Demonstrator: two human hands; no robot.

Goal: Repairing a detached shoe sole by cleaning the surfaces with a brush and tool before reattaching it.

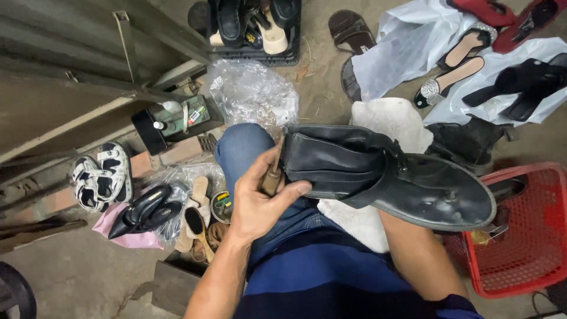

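Blue jeans, dark navy-and-blue striped shirt (forearms bare).

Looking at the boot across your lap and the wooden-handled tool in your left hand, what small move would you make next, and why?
Probably bring the tool in the left hand onto the black boot. It lies sideways across the knee, sole facing out, and the tool sits right at the shaft's edge. The right hand is hidden behind the boot, seemingly steadying it.
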